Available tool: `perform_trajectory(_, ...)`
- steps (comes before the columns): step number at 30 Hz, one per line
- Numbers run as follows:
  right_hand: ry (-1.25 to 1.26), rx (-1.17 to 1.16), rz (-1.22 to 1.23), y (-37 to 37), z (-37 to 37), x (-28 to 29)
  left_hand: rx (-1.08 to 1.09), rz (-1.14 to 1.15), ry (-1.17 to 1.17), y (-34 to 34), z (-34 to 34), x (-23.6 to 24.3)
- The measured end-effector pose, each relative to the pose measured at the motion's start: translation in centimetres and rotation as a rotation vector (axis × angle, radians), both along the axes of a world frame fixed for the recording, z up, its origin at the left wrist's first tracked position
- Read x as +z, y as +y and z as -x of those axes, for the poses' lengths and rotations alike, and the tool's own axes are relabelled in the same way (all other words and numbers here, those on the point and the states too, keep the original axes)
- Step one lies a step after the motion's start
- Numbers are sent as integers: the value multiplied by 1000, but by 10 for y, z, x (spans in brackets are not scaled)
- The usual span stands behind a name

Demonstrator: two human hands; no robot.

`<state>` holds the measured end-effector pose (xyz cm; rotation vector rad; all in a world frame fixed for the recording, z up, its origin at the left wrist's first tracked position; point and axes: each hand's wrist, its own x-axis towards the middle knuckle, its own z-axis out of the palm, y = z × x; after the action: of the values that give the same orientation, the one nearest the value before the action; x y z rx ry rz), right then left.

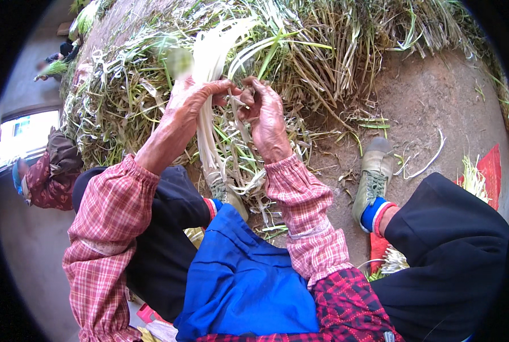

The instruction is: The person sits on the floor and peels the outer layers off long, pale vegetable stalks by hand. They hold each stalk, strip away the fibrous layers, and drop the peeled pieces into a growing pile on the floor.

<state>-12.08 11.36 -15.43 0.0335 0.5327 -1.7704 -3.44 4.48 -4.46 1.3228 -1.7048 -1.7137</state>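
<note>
My left hand (183,108) grips a bunch of long pale plant stalks (212,57) at chest height, some ending in green blades, with loose white ends trailing down toward my left shoe (231,199). Close beside it, my right hand (263,119) has its fingers curled at the bunch's right side, pinching at thin strands whose exact hold is partly hidden. Both hands are over a heap of cut stems and leafy scraps (135,68).
My right shoe (374,176) rests on dirty ground (420,108). Red sacks (488,176) with pale stalks lie at right. At far left are a person in a patterned red top (52,182), another person holding greens (60,57), and a bright window (26,131).
</note>
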Motion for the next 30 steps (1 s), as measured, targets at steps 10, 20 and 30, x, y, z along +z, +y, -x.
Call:
perform_trajectory(10,1362,161,-354,8,-9,-13,29,90,-12,-19,-6,4)
perform_trajectory(20,1602,163,-498,30,-28,-61,290,153,140,-77,-35,49)
perform_trajectory(30,2096,339,-499,75,-20,-112,356,170,406,-123,-95,105)
